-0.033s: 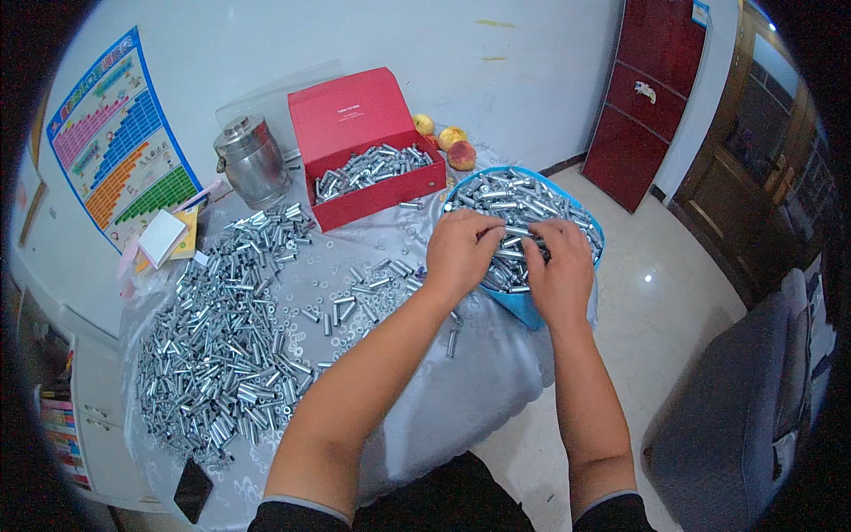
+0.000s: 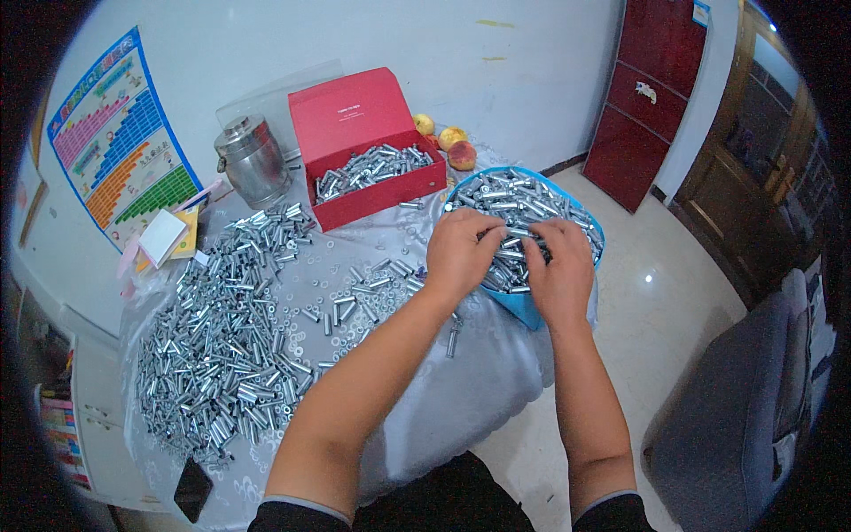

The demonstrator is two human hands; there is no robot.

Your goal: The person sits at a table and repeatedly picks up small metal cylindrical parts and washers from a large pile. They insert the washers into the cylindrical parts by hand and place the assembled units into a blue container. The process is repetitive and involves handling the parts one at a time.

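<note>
Over a blue tub (image 2: 519,309) at the table's right edge, both my hands are closed in a pinch. A short silvery metal tube (image 2: 517,232) lies between them. My left hand (image 2: 459,253) grips its left end with thumb and fingers, and my right hand (image 2: 566,266) has its fingertips at the right end. Many similar metal tubes and bolts (image 2: 510,191) fill the tub beneath, partly hidden by my fingers. Loose tubes (image 2: 344,310) and small ring washers (image 2: 306,341) lie scattered on the cloth left of my left forearm.
A big heap of metal tubes (image 2: 222,346) covers the table's left side. Behind it stand a steel canister (image 2: 253,164) and an open red box (image 2: 381,197) of the same parts. Several fruits (image 2: 461,156) sit beside the box. A dark phone (image 2: 192,489) lies at the near left edge.
</note>
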